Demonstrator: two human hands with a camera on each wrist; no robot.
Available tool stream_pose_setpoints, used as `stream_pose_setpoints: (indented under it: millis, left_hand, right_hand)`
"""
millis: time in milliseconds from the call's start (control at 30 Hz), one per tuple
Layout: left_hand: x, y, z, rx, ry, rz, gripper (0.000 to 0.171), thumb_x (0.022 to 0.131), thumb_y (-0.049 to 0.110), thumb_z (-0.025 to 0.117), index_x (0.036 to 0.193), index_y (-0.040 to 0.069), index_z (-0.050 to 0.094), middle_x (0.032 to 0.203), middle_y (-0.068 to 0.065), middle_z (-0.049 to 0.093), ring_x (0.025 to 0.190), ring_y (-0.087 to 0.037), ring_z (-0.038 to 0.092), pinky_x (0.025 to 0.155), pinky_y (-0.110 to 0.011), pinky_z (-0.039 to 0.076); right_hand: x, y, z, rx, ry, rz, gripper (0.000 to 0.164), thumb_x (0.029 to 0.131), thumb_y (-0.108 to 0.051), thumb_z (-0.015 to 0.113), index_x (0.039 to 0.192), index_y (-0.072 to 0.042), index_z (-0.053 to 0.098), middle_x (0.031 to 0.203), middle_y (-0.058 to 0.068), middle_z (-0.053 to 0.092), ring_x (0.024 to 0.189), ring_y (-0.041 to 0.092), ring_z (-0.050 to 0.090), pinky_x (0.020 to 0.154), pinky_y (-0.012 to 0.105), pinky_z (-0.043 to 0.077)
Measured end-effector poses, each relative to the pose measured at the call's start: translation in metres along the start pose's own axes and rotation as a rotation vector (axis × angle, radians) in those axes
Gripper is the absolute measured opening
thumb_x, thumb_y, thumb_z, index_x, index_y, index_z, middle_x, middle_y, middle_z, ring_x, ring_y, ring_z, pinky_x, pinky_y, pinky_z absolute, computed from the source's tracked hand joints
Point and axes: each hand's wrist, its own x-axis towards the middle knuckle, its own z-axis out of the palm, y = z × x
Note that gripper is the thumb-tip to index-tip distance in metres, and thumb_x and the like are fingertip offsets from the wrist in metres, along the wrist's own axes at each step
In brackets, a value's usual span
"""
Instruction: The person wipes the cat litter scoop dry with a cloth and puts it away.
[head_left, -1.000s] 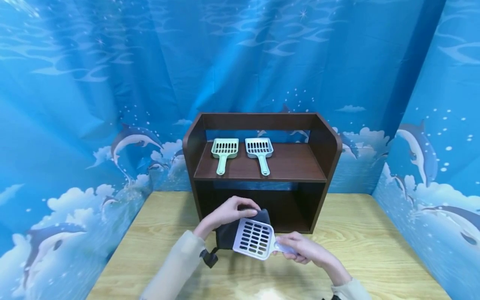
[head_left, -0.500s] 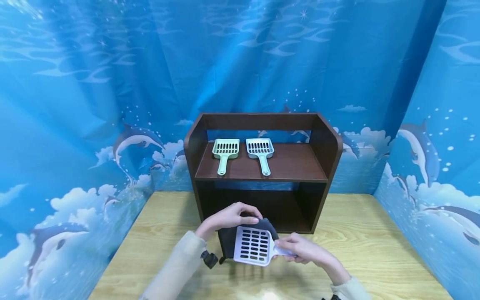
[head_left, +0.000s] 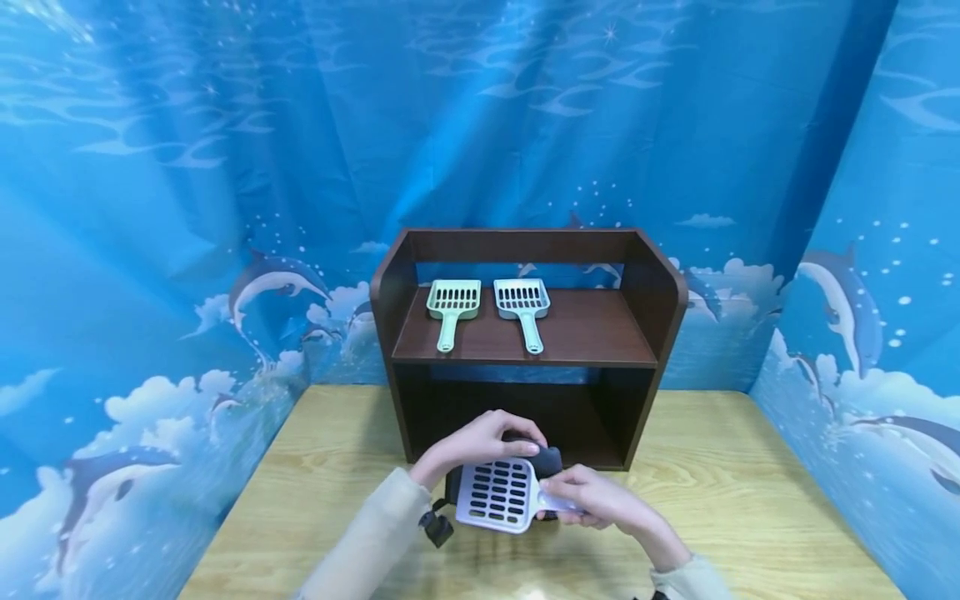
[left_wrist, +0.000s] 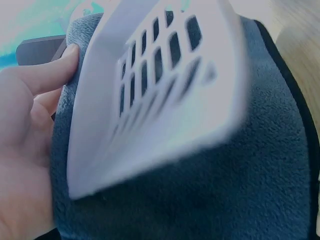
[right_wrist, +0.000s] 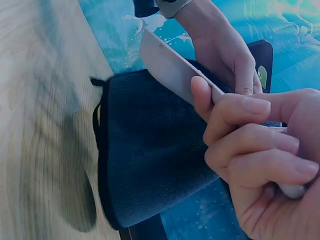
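A pale lavender litter scoop with slotted holes is held over the table, its head to the left. My right hand grips its handle, fingers curled round it in the right wrist view. A dark blue-grey cloth with black edging hangs behind and below the scoop's head. My left hand holds the cloth at its upper part, thumb pressed on it near the scoop's rim. In the left wrist view the scoop lies against the cloth, which covers its far side.
A dark brown two-tier shelf stands behind my hands on the wooden table. On its upper board lie a green litter scoop and a light blue litter scoop. A blue dolphin-print curtain surrounds the table.
My left hand has moved right and a little down with the cloth, closer to my right hand. The scoop has shifted slightly left and down, its tilt changing.
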Motion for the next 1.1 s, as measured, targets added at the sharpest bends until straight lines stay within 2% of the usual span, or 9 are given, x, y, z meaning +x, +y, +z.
stream_pose_setpoints:
  millis: [133,267,433,500,600,733,867,1000,1100]
  left_hand:
    - [-0.002,-0.002,-0.004,-0.009,0.040,-0.023,0.017,0.101,0.028,0.064,0.111,0.021,0.075,0.105,0.012,0.072,0.096,-0.005,0.061,0.092,-0.028,0.047]
    - [-0.010,-0.011,-0.010,-0.093,0.187,-0.082,0.019,0.101,0.026,0.063,0.113,0.016,0.075,0.111,0.004,0.072,0.101,-0.010,0.061,0.093,-0.031,0.047]
    - [-0.015,-0.019,-0.002,-0.393,0.422,-0.190,0.027,0.100,0.024,0.064,0.119,0.006,0.071,0.106,-0.004,0.071,0.092,-0.011,0.061,0.083,-0.027,0.048]
    - [-0.014,-0.020,0.004,-0.531,0.490,-0.219,0.031,0.100,0.024,0.064,0.122,0.003,0.068,0.100,-0.003,0.069,0.086,-0.010,0.062,0.078,-0.025,0.049]
    - [-0.014,-0.019,0.014,-0.672,0.566,-0.232,0.033,0.100,0.022,0.063,0.125,0.000,0.064,0.093,0.000,0.067,0.080,-0.009,0.063,0.072,-0.024,0.050]
    - [-0.016,-0.019,0.023,-0.723,0.628,-0.224,0.034,0.100,0.020,0.063,0.125,-0.003,0.062,0.094,0.000,0.068,0.080,-0.009,0.063,0.072,-0.023,0.051]
    - [-0.021,-0.019,0.028,-0.732,0.634,-0.240,0.034,0.101,0.021,0.063,0.125,-0.002,0.062,0.098,-0.002,0.069,0.084,-0.009,0.064,0.074,-0.024,0.051]
    - [-0.025,-0.022,0.031,-0.738,0.629,-0.260,0.034,0.101,0.021,0.063,0.126,-0.002,0.062,0.100,-0.001,0.069,0.084,-0.009,0.063,0.076,-0.025,0.050]
    - [-0.025,-0.022,0.034,-0.725,0.666,-0.267,0.034,0.101,0.020,0.062,0.126,-0.003,0.062,0.100,0.000,0.068,0.084,-0.009,0.062,0.077,-0.025,0.049]
  right_hand:
    - [-0.006,-0.001,-0.002,0.008,0.026,-0.012,0.040,0.106,-0.024,0.049,0.108,0.011,0.067,0.066,0.001,0.055,0.045,0.003,0.033,0.040,0.016,0.022]
    - [-0.015,0.003,-0.011,0.019,0.068,-0.026,0.042,0.107,-0.025,0.047,0.109,0.013,0.064,0.067,-0.003,0.054,0.045,0.000,0.032,0.040,0.014,0.022]
    - [-0.021,0.006,-0.017,0.040,0.128,-0.060,0.044,0.109,-0.025,0.044,0.111,0.016,0.060,0.065,-0.004,0.049,0.044,-0.001,0.032,0.040,0.014,0.022]
    - [-0.021,0.008,-0.017,0.064,0.146,-0.081,0.045,0.109,-0.025,0.043,0.112,0.017,0.058,0.064,-0.005,0.048,0.044,-0.002,0.032,0.040,0.014,0.022]
    - [-0.018,0.011,-0.016,0.096,0.159,-0.105,0.047,0.110,-0.025,0.042,0.114,0.020,0.056,0.063,-0.006,0.047,0.044,-0.002,0.032,0.040,0.014,0.023]
    - [-0.016,0.016,-0.017,0.147,0.182,-0.124,0.051,0.111,-0.026,0.039,0.117,0.022,0.054,0.063,-0.009,0.046,0.044,-0.003,0.032,0.040,0.014,0.024]
    - [-0.016,0.020,-0.019,0.195,0.235,-0.134,0.052,0.111,-0.028,0.037,0.116,0.021,0.053,0.063,-0.009,0.045,0.044,-0.003,0.031,0.039,0.015,0.023]
    - [-0.017,0.023,-0.019,0.222,0.280,-0.130,0.046,0.111,-0.030,0.037,0.109,0.009,0.061,0.063,-0.009,0.045,0.044,-0.002,0.031,0.039,0.016,0.023]
    - [-0.017,0.024,-0.014,0.264,0.333,-0.116,0.042,0.111,-0.032,0.036,0.107,0.001,0.062,0.064,-0.009,0.045,0.045,-0.002,0.031,0.040,0.015,0.024]
